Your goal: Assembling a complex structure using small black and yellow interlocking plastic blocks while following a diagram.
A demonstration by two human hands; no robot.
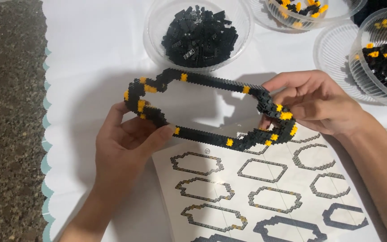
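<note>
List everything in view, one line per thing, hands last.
brick ring: one, black with yellow bits, held above the sheet by both hands
instruction sheet: one, white with grey ring diagrams, under the ring
bowls: four, clear plastic, top; holding black and yellow bricks
tablecloth: one, white, scalloped edge
countertop: speckled grey-brown, left
left hand: one, gripping the ring's left end
right hand: one, gripping the ring's right end
</note>
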